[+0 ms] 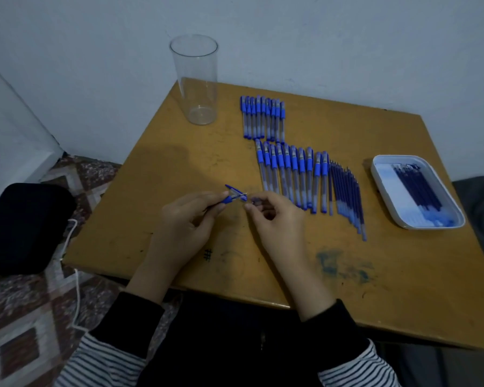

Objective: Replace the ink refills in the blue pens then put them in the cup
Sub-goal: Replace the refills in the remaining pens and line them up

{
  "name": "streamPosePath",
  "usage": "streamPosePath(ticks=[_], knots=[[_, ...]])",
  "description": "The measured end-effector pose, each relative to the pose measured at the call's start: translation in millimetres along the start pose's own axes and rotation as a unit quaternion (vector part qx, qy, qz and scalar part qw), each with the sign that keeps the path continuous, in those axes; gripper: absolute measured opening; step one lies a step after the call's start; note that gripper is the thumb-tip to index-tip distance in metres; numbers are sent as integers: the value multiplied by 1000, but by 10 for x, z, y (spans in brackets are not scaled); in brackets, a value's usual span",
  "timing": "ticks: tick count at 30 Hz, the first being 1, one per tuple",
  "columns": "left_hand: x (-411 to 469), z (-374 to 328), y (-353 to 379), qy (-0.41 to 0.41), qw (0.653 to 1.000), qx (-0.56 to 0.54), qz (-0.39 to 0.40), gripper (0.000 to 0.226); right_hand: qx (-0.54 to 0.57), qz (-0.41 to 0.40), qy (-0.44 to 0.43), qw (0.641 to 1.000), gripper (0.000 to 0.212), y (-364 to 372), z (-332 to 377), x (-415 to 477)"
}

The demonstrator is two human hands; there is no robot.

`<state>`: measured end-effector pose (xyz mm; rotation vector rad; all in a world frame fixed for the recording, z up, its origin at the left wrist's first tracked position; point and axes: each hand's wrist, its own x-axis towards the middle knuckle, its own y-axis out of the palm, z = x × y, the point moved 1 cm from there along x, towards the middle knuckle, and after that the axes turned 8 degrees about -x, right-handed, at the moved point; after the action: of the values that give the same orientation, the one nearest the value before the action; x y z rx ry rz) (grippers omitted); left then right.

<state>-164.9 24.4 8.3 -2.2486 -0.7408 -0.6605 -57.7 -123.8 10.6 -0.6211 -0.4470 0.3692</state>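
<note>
Wooden table [291, 261] is sitting against a pale wall, its near edge meeting the person's lap. Bare surface is lying open along the left side and across the front. A clear cup [197, 88] is standing upright near the far left corner, well apart from both hands. Two rows of blue pens [291, 174] are lying right of the cup, loose refills [347, 196] just beside the nearer row, and a white tray [383, 174] is sitting near the right edge. Both forearms are reaching in over the near edge. The left hand [185, 219] is pinching an opened pen [227, 199], tip pointing right. The right hand [277, 222], fingers curled, is pinching a small clear piece [255, 201], too blurred to name.
</note>
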Motion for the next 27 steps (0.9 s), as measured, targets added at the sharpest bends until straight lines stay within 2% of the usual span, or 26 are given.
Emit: streamPosePath(ticks=[5,12,18,23,25,27], knots=[[-8,8,-8,-10,1000,-18,-2,21,188,26,46,981,21,-86,43,11],[2,-6,-1,0,1000,-19,-5,21,273,12,26,962,20,-135,68,15],[-13,32,10,10,1000,-18,6,21,260,48,-24,964,24,-83,67,15],[-27,47,2,11,999,-35,24,21,117,70,-74,988,6,-27,17,26],[-23,40,5,10,999,-36,25,20,97,61,-77,990,15,-15,29,22],[-18,33,9,6,999,-38,14,20,157,74,-61,983,24,-33,71,0]])
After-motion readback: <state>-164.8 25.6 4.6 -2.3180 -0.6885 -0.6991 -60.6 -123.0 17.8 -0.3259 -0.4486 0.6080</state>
